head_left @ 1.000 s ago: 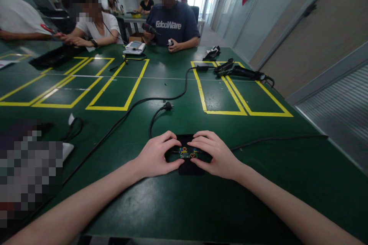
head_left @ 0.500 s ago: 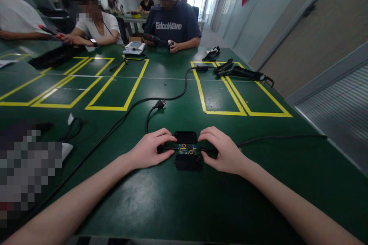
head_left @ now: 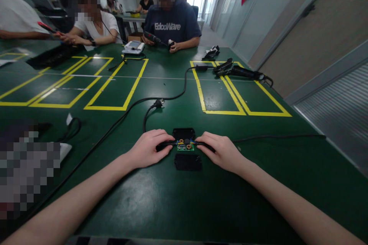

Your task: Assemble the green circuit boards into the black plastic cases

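Note:
A small green circuit board (head_left: pixel 185 146) with copper-coloured ring coils lies between my hands, with a black cable joined at each end. My left hand (head_left: pixel 152 147) pinches the left cable (head_left: pixel 165 145) just beside the board. On the other side, my right hand (head_left: pixel 222 151) has its fingers closed on the right cable (head_left: pixel 205 146). One black plastic case half (head_left: pixel 184 133) sits behind the board, partly covered by it. The other case half (head_left: pixel 188 162) lies in front, apart from the board.
A power plug (head_left: pixel 158 103) on a black lead lies beyond my left hand. A long black cord (head_left: pixel 138 102) crosses the table (head_left: pixel 178 206). Black tool parts (head_left: pixel 244 72) lie at the far right. Across the table, a person (head_left: pixel 172 23) holds a power screwdriver.
Both hands have closed from loose, parted fingers onto the cables. The board has shifted slightly back toward the rear case half, leaving a gap to the front half.

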`<state>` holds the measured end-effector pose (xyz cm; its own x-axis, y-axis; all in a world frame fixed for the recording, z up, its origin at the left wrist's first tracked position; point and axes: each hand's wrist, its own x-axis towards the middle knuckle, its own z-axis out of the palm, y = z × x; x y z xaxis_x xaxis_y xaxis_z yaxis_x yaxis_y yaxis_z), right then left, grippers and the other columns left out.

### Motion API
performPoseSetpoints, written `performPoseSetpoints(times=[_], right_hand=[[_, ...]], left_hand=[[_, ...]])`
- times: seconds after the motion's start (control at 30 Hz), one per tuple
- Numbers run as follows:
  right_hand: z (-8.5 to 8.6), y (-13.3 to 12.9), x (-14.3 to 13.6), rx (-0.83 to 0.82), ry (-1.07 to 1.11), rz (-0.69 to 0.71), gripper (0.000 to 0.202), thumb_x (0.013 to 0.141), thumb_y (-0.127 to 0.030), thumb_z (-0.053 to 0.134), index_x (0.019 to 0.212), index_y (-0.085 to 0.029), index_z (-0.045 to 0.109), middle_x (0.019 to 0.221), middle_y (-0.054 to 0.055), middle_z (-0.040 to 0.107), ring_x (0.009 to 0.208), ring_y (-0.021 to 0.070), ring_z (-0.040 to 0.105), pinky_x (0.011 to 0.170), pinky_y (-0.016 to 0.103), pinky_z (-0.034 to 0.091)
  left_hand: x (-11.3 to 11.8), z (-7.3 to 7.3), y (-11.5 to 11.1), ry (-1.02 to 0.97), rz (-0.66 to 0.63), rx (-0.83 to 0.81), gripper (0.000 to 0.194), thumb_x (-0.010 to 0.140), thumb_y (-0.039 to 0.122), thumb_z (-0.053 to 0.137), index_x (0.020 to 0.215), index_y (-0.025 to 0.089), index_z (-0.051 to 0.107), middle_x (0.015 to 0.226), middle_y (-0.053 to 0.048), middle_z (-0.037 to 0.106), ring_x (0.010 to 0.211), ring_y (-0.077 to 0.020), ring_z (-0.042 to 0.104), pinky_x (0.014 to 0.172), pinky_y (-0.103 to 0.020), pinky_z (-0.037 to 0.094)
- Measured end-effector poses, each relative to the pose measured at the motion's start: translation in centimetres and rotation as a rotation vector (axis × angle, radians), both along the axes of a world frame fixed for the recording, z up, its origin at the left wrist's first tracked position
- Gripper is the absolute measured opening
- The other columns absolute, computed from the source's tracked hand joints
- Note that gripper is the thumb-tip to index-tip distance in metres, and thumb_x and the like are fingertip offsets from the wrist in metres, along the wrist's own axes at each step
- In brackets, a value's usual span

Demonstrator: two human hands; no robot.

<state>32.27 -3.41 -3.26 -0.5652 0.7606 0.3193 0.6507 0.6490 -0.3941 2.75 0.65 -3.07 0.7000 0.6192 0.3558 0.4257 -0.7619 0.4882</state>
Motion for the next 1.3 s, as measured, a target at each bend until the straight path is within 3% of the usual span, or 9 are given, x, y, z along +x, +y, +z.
performPoseSetpoints(times=[0.23, 0.47, 0.87, 1.1, 1.17, 1.3], right_hand=[[0.4, -0.6, -0.4, -0.073, 0.015, -0.04, 0.051, 0.094, -0.038, 0.068, 0.139, -0.018, 0.059, 0.104, 0.01, 0.072, 0.084, 0.0233, 0.072, 0.069, 0.036, 0.061], [-0.3, -0.9, -1.0, 0.021, -0.065, -0.095, 0.049, 0.096, -0.041, 0.065, 0.139, -0.017, 0.062, 0.104, 0.01, 0.072, 0.084, 0.0224, 0.073, 0.067, 0.032, 0.059], [-0.4, -0.6, -1.0, 0.034, -0.08, -0.11, 0.046, 0.099, -0.041, 0.061, 0.139, -0.018, 0.062, 0.106, 0.011, 0.072, 0.088, 0.0241, 0.073, 0.071, 0.035, 0.062], [0.1, -0.2, -0.4, 0.042, 0.029, -0.089, 0.033, 0.098, -0.024, 0.058, 0.131, -0.018, 0.063, 0.101, 0.01, 0.073, 0.087, 0.0226, 0.071, 0.073, 0.035, 0.061], [0.2, 0.0, -0.1, 0.037, 0.037, -0.085, 0.026, 0.097, -0.021, 0.059, 0.122, -0.019, 0.065, 0.098, 0.009, 0.073, 0.087, 0.0225, 0.071, 0.072, 0.033, 0.06], [0.2, 0.2, 0.4, 0.014, 0.018, -0.093, 0.009, 0.099, -0.019, 0.058, 0.103, -0.02, 0.067, 0.092, 0.007, 0.073, 0.083, 0.0208, 0.071, 0.069, 0.031, 0.057]], left_hand=[[0.0, 0.1, -0.2, 0.016, 0.021, -0.006, 0.024, 0.097, 0.026, 0.057, 0.117, 0.019, 0.068, 0.087, -0.004, 0.069, 0.078, -0.0176, 0.067, 0.071, -0.028, 0.054], [0.1, 0.4, -0.5, 0.074, 0.031, -0.07, 0.053, 0.088, 0.046, 0.073, 0.13, 0.016, 0.063, 0.092, -0.005, 0.067, 0.082, -0.0209, 0.067, 0.07, -0.031, 0.054], [0.2, 0.4, 0.4, 0.146, 0.073, -0.076, 0.054, 0.088, 0.049, 0.073, 0.131, 0.018, 0.065, 0.094, -0.004, 0.066, 0.084, -0.0216, 0.067, 0.074, -0.032, 0.053], [-0.1, 0.1, 0.8, 0.076, 0.051, -0.078, 0.056, 0.09, 0.041, 0.07, 0.14, 0.017, 0.058, 0.091, -0.002, 0.064, 0.08, -0.0196, 0.063, 0.071, -0.03, 0.05], [-0.3, 0.0, 0.8, 0.047, 0.056, -0.1, 0.047, 0.091, 0.036, 0.068, 0.134, 0.018, 0.06, 0.089, -0.001, 0.063, 0.077, -0.0181, 0.062, 0.069, -0.029, 0.049], [-0.4, 0.0, 1.0, 0.027, 0.043, -0.11, 0.013, 0.097, 0.031, 0.06, 0.097, 0.018, 0.065, 0.084, -0.001, 0.061, 0.075, -0.016, 0.059, 0.067, -0.026, 0.046]])
